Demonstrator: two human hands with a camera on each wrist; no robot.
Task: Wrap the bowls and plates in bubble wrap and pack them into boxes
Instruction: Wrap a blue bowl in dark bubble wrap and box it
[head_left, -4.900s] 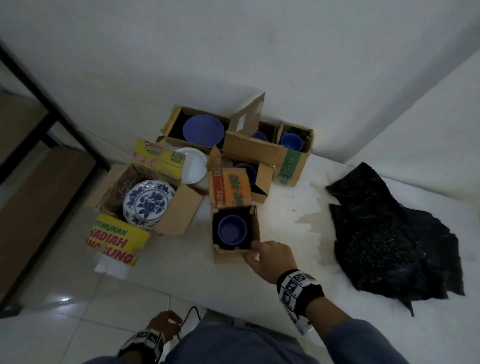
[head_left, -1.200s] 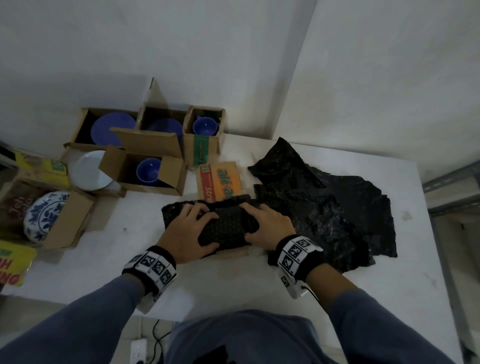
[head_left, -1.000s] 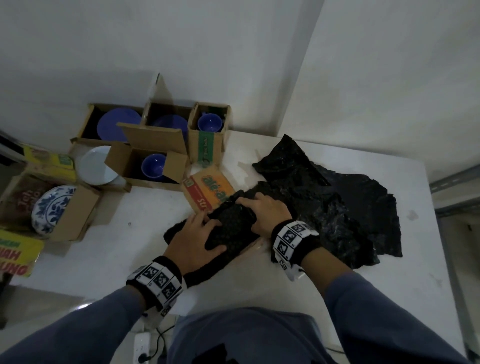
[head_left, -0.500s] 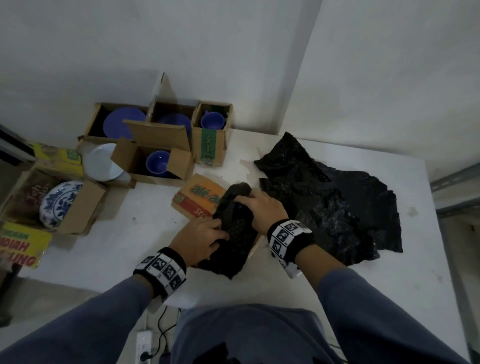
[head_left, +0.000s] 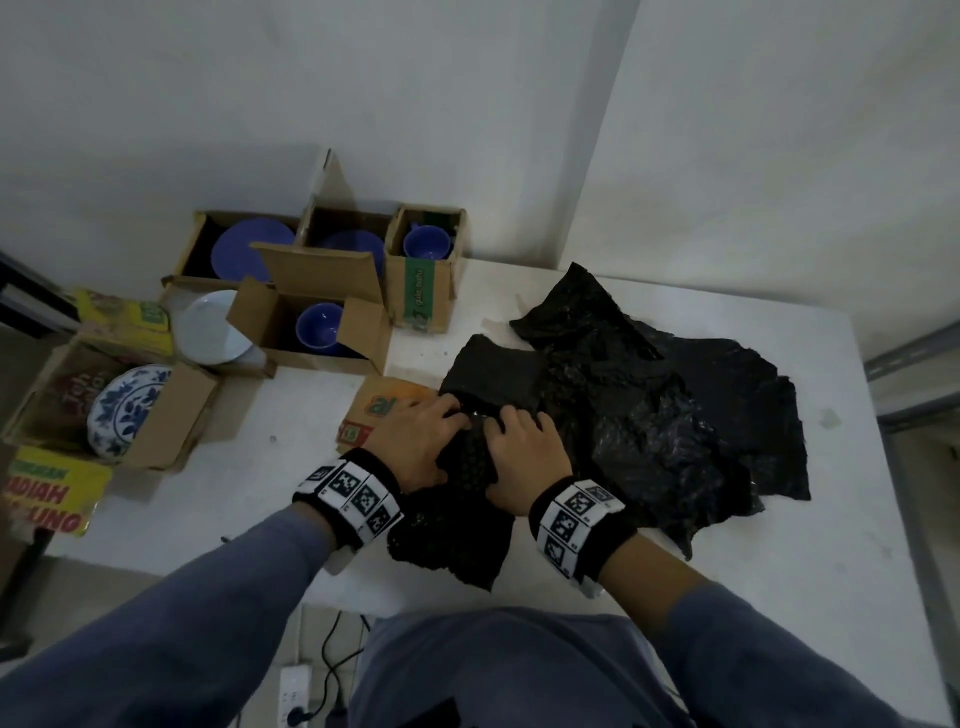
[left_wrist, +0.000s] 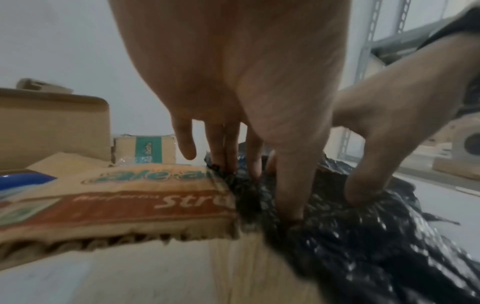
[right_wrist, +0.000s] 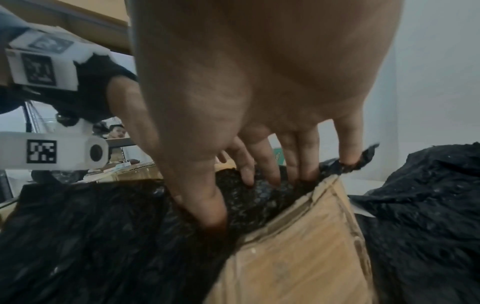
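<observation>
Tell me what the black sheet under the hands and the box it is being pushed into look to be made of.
Black sheet: plastic bubble wrap, apparently; glossy, with rows of small raised bubbles that catch the light. Box: corrugated cardboard, matte brown with printed lettering; the fluted core shows along its torn edge. Both hands press the sheet down.

A black bubble wrap sheet (head_left: 470, 457) is pushed down into the printed brown cardboard box (head_left: 384, 410) on the counter.

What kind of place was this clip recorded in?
Probably a plain back room or storeroom used for packing, not a kitchen. A white table stands against bare walls, reused cardboard boxes hold dishes, and a metal shelving upright shows behind the hands.
</observation>
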